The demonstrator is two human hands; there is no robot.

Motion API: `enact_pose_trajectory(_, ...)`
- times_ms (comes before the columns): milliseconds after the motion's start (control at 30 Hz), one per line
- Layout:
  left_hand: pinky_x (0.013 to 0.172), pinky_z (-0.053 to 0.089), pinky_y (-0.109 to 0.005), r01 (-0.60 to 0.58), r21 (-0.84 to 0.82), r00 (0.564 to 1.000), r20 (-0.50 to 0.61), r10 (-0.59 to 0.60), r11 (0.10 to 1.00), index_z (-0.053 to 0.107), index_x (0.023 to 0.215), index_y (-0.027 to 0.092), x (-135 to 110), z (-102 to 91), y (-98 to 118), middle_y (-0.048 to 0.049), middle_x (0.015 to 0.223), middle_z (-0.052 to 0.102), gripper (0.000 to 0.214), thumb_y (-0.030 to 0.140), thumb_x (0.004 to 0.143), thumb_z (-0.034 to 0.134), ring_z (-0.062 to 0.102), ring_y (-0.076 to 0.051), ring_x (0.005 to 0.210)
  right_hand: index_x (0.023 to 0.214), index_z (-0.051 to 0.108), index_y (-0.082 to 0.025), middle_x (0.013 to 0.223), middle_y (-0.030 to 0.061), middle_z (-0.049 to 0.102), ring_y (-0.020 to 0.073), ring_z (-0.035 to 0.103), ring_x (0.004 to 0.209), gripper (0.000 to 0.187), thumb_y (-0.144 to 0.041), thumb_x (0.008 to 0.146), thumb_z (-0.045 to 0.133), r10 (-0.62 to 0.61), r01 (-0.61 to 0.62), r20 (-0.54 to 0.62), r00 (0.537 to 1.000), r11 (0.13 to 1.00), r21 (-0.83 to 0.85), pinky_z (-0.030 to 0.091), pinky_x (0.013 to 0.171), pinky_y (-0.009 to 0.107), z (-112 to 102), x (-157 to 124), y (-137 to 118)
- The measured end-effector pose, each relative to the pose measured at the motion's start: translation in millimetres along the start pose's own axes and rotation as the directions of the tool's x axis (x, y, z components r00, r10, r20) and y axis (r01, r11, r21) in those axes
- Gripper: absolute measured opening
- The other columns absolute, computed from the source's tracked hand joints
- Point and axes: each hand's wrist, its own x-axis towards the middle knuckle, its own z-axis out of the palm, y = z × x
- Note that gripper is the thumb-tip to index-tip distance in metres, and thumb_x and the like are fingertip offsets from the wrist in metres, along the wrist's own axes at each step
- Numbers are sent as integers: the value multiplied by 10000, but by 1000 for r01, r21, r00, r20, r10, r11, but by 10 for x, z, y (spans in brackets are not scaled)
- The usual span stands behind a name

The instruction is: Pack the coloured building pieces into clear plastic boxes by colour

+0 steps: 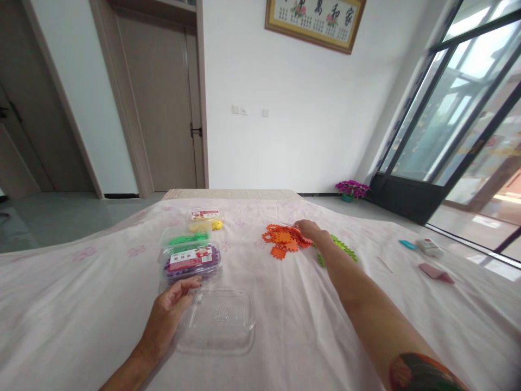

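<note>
My left hand (175,301) is at the upper left corner of an open clear plastic box (222,315); its fingers are curled, with thumb and forefinger at the rim. Just beyond those fingertips lies a lidded clear box of purple toothed pieces (191,262) with a red and white label. My right hand (309,230) reaches over a loose pile of orange toothed pieces (285,237), its fingers closed on some at the pile's right side. The fingertips are partly hidden. Light green toothed pieces (344,248) lie beside the pile, partly behind my right forearm.
Behind the purple box stand clear boxes with green pieces (189,239) and yellow pieces (207,225). At the right of the pink cloth (285,326) lie a white packet (429,247), a blue item (407,245), a folded pink cloth (436,272) and a thin stick (385,264).
</note>
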Motion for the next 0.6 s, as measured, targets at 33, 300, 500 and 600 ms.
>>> enact_pose_trajectory(33,1103,375,-449,-3,4,1000,0,3,1000,711,891,187,-2,-1,2,-146,1235,696,301,387,667,708,578,-331,1245,1211,693,-268,1214,88,693,235,637,1112,436,-93,845,532,-31,31,12,999,999,-11,458,911,288,-14,-39,-26)
enact_pose_trajectory(300,1101,370,-482,-15,-7,1000,-10,15,1000,730,861,193,-12,-1,3,-139,1232,701,296,402,651,736,586,-351,1225,1142,717,-292,1099,51,732,214,663,1030,443,-47,820,535,-255,258,77,964,966,-31,453,864,269,-135,-620,-234)
enact_pose_trajectory(500,1097,379,-469,-33,-10,999,-19,32,999,734,847,187,-27,-5,17,-139,1206,713,308,418,644,746,594,-348,1208,1141,711,-291,1092,36,736,215,655,1020,558,35,724,533,-390,387,62,919,920,61,443,876,274,-304,-1086,-385)
enact_pose_trajectory(600,1099,373,-471,-37,-4,999,-14,37,999,732,864,185,-25,-15,3,-138,1204,713,309,412,654,740,596,-344,1203,1162,698,-246,1094,57,733,212,660,998,495,2,785,492,-349,349,-11,937,935,64,443,840,259,-427,-1039,-382)
